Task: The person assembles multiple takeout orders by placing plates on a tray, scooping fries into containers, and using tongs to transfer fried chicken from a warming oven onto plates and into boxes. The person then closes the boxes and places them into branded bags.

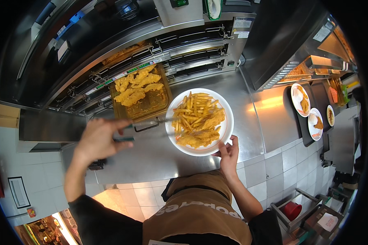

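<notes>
Pinching the lower right rim of a white plate [230,118], my right grip [229,154] is closed on it, near the front edge of the steel table [139,163]. Whether the plate rests there or is lifted, I cannot tell. Out to my left, my left grip [96,139], blurred, is closed around metal tongs [154,121] that reach across to the plate's left side; whether their tips hold food, I cannot make out. On the plate, fries [194,107] fill the upper left and breaded chicken [200,139] the lower and right part. Open steel lies right of the plate as far as a seam, and more lies between my two grips. Just beyond the plate's left rim sits an amber tray [162,102] with chicken strips [141,83] heaped toward its back. Behind it, the slotted cabinet [200,47] bounds the room. Far right, two plated meals [316,124] stand on dark trays [306,138].
</notes>
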`<move>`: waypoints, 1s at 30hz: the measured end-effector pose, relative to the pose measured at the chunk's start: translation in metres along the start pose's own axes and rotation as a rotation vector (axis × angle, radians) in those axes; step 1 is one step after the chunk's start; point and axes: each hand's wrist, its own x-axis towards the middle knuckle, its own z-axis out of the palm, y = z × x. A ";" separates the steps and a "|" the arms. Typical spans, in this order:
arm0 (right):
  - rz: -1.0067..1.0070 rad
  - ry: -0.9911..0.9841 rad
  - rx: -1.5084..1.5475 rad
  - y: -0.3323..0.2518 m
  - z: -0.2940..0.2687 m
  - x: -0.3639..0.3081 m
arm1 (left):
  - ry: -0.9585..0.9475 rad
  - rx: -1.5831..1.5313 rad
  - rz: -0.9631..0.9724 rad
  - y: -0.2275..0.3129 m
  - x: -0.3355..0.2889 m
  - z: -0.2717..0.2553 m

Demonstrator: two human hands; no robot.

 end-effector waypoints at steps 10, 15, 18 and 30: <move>0.014 -0.016 0.003 -0.002 -0.008 0.006 | 0.073 0.035 0.184 0.011 0.010 0.064; -0.048 -0.038 0.038 0.010 -0.025 0.006 | 0.075 -0.009 0.143 0.015 0.008 0.040; -0.005 0.063 0.002 0.019 -0.045 0.004 | 0.025 -0.281 -0.051 -0.007 0.007 0.039; -0.137 0.327 0.036 -0.008 -0.153 -0.026 | 1.014 -1.517 -0.197 -0.007 0.087 0.316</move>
